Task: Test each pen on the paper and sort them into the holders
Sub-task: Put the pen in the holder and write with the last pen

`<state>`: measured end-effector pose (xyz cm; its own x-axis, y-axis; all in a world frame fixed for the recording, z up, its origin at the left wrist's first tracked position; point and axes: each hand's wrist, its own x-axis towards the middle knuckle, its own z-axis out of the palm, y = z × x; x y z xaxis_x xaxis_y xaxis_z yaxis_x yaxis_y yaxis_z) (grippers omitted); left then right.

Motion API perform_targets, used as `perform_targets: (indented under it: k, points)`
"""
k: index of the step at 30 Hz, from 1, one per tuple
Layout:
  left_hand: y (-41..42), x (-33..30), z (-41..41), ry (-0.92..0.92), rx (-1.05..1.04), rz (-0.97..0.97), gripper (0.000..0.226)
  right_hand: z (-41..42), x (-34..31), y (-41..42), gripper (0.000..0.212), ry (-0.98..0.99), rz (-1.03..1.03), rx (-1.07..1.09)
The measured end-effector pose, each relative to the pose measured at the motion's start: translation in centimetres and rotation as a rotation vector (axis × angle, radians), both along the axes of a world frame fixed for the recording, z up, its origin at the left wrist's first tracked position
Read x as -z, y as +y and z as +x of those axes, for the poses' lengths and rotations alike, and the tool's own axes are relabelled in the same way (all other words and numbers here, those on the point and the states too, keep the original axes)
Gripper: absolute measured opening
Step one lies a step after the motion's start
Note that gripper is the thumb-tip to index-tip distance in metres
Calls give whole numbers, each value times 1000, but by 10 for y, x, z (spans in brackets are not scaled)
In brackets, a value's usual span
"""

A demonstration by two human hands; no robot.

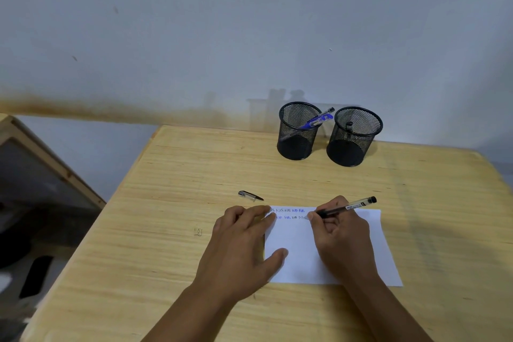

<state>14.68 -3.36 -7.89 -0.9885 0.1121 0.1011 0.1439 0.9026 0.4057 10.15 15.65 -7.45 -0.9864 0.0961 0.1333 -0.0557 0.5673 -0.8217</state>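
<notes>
While the right hand pinches a black pen between thumb and curled fingers, its tip rests on the sheet of paper at the end of the second of two short lines of blue scribbles near the top edge. Flat on the sheet's left edge lies the left hand, fingers straight and spread, thumb reaching onto the white. The paper lies on a pale wooden table with fine lengthwise grain. Just beyond the left hand's fingertips, a clear pen cap with a dark clip lies loose on the wood.

At the far edge stand two black mesh holders, close side by side. From the left holder lean blue-and-clear pens, tilted toward the right. Inside the right holder one dark-topped pen shows below the rim.

Behind the table rises a pale bluish-white wall, scuffed in spots, with a brownish smear running along it at table height. To the left, a wood-framed panel leans at an angle, with dim dark shapes below it that are too murky to make out.
</notes>
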Motion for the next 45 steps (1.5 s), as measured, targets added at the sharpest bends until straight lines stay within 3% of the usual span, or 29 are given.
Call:
perform_targets:
  k: [25,40,45]
  points:
    - [0,1,-1,4,4,-6,67,3,-6,0,18,4,-12,-21]
    - [3,-4,-3,-7,-12,-3,68,11,-15,12,9,-35,-228,18]
    - [2,-12,-1,44,-26,170,58,22,-22,13,13,-40,-326,-19]
